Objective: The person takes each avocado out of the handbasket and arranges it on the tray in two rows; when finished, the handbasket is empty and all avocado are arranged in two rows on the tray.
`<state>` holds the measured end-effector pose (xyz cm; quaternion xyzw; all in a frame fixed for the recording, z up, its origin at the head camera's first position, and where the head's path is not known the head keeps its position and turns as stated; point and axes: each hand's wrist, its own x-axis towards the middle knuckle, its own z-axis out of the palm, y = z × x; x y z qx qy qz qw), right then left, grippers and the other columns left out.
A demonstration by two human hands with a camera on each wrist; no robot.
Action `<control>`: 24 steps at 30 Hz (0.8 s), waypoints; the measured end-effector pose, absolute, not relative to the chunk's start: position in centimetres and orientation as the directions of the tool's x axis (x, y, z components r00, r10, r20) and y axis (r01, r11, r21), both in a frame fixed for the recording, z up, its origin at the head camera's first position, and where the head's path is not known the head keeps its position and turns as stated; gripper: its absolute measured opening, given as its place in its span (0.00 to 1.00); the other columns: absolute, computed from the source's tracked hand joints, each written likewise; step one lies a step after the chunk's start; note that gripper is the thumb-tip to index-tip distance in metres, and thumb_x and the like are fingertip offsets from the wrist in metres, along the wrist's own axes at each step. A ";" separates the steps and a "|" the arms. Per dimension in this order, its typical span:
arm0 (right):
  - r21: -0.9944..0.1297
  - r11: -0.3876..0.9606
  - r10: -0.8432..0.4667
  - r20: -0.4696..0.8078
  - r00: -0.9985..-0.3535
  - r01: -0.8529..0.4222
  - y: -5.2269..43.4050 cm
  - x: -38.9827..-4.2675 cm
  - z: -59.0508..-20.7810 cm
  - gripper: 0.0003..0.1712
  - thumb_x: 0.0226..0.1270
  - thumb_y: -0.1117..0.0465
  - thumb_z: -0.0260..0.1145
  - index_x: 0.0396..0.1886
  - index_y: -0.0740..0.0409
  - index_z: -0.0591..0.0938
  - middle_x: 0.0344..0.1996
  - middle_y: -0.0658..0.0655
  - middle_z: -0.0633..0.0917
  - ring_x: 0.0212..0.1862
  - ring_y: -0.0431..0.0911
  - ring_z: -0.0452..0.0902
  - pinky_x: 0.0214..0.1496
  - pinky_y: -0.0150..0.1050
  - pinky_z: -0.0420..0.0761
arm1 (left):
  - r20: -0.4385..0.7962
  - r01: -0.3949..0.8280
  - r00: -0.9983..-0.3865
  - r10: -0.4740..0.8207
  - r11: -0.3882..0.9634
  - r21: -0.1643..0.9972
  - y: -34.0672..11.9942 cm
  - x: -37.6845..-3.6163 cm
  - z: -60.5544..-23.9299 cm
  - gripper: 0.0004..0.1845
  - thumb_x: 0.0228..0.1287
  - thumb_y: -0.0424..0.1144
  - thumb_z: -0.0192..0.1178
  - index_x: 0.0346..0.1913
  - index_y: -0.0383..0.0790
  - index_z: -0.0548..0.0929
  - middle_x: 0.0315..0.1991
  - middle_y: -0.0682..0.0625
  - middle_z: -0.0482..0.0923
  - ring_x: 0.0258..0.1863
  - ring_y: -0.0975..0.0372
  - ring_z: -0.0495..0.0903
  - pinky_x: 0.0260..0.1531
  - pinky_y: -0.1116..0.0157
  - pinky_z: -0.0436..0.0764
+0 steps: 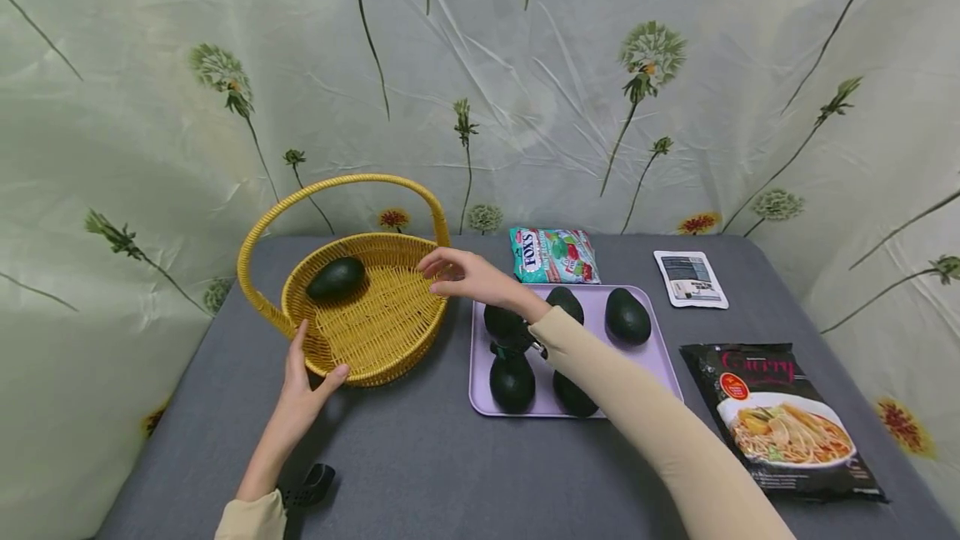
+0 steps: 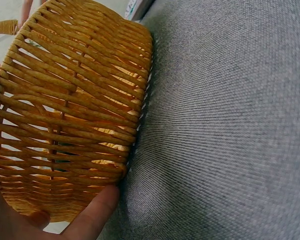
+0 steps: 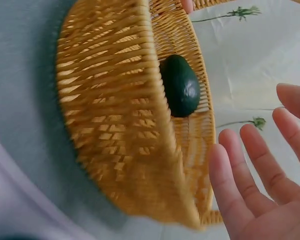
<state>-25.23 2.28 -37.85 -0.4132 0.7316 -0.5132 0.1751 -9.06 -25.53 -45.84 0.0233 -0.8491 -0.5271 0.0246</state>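
Note:
A yellow wicker basket [image 1: 390, 332] with a tall arched handle stands on the left of the table. One dark green avocado [image 1: 336, 280] lies inside, against its left wall. My left hand [image 1: 302, 394] touches the basket's near left side, thumb and fingers spread; in the left wrist view fingertips [image 2: 106, 196] rest against the woven wall near its base. Over the basket's right rim hovers my right hand [image 1: 476, 277], holding nothing, its fingers loosely bent. The right wrist view shows these fingers [image 3: 255, 150] apart from the basket. Several avocados [image 1: 513, 382] lie on a lilac tray [image 1: 480, 407], partly hidden by my right forearm.
Behind the tray lies a teal candy bag [image 1: 555, 257]. A small white packet [image 1: 690, 279] is at the back right, with a black noodle packet [image 1: 787, 423] nearer on the right. A floral curtain [image 1: 525, 90] hangs behind the grey table [image 1: 420, 473].

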 end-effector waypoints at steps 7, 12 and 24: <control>-0.907 0.164 -0.796 0.111 -0.595 -0.388 -2.8 -26.5 -37.5 0.21 0.69 0.67 0.61 0.59 0.67 0.73 0.57 0.64 0.75 0.59 0.52 0.70 0.58 0.35 0.70 | 0.005 -0.027 -0.998 -0.070 0.440 0.898 -25.5 -9.1 -45.9 0.51 0.68 0.44 0.59 0.76 0.52 0.29 0.74 0.39 0.25 0.71 0.43 0.28 0.59 0.33 0.41; -0.911 0.220 -0.781 0.050 -0.622 -0.350 -6.0 -26.9 -37.5 0.22 0.68 0.69 0.61 0.61 0.65 0.73 0.58 0.61 0.74 0.59 0.51 0.71 0.55 0.34 0.72 | 0.001 -0.031 -0.997 -0.073 0.438 0.898 -25.5 -9.1 -45.9 0.50 0.68 0.44 0.58 0.76 0.51 0.30 0.74 0.39 0.25 0.71 0.43 0.28 0.59 0.33 0.40; -0.845 0.405 -0.761 -0.101 -0.641 -0.349 -11.1 -26.2 -39.2 0.33 0.67 0.69 0.60 0.71 0.54 0.65 0.72 0.56 0.60 0.69 0.50 0.59 0.63 0.41 0.66 | -0.025 -0.051 -0.997 -0.066 0.443 0.895 -25.6 -9.2 -45.8 0.50 0.69 0.44 0.57 0.76 0.51 0.28 0.74 0.39 0.24 0.71 0.42 0.27 0.58 0.32 0.40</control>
